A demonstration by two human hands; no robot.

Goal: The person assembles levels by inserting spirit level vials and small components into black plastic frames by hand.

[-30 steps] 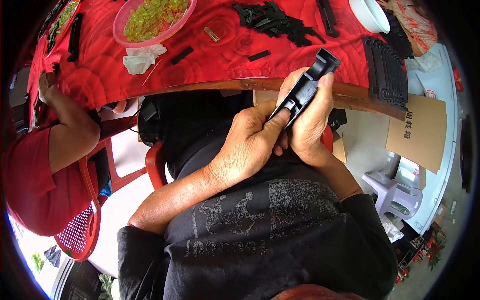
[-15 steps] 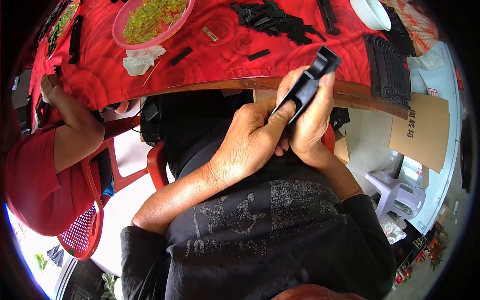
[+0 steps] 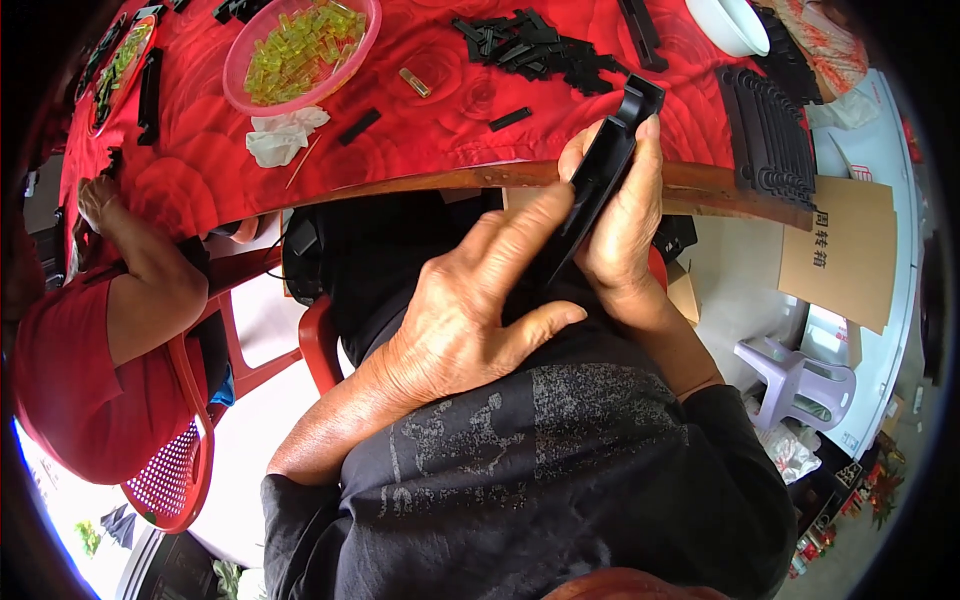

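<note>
My right hand [image 3: 625, 215] grips a long black plastic part [image 3: 603, 175] held upright over my lap, just below the table edge. My left hand [image 3: 470, 310] rests against the part's lower left side, its forefinger stretched along the black surface and its thumb spread out. On the red flowered tablecloth [image 3: 200, 165] above lie a heap of small black pieces [image 3: 535, 45] and a row of black ribbed parts [image 3: 768, 125].
A pink bowl of yellow-green pieces [image 3: 300, 50] and a crumpled white tissue [image 3: 282, 135] sit on the table. Another person in a red shirt [image 3: 75, 390] sits at my left on a red chair [image 3: 175, 470]. Brown cardboard [image 3: 840, 250] and a pale plastic stool [image 3: 795, 380] stand at the right.
My left hand's fingers have loosened from around the black part and now lie spread along it. The right hand keeps its hold.
</note>
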